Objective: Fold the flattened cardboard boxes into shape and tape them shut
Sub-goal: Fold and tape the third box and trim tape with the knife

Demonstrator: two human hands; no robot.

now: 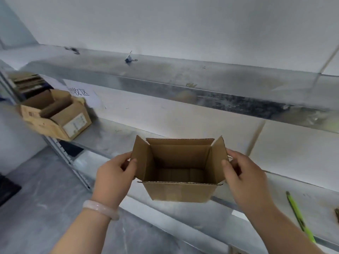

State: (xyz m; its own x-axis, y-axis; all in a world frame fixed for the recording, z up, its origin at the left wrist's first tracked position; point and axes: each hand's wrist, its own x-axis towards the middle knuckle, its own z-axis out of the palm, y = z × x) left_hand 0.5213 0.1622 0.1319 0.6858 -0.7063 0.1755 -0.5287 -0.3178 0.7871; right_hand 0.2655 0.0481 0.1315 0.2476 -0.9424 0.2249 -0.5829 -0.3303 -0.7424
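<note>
Box: the brown box (180, 191) stood folded into shape with its mouth up and all four top flaps open; its inner floor showed.
Place: it was held at the front edge of the lower shelf (117, 142); whether it touched the shelf could not be told.
Left hand: the left hand (113, 177) held the left flap (140, 158), its fingers (133, 163) narrowed to a pinch on the flap's edge, thumb inside.
Right hand: the right hand (244, 175) held the right flap (218, 158) likewise, its fingers (226, 166) pinching with the thumb on the inner face.
Flaps: both side flaps stood nearly upright; the far flap leaned back and the near one hung outward.
Wrist: a pale bracelet (100, 209) sat on the left wrist.
Left of shelf: an open carton (55, 114) with cardboard pieces in it, well apart from the box.
Behind carton: a white sheet (80, 92) with dark characters.
Right of shelf: a green pen (299, 217) lay flat.
Upper shelf: a small clip (129, 58) sat on the upper shelf (201, 77).
</note>
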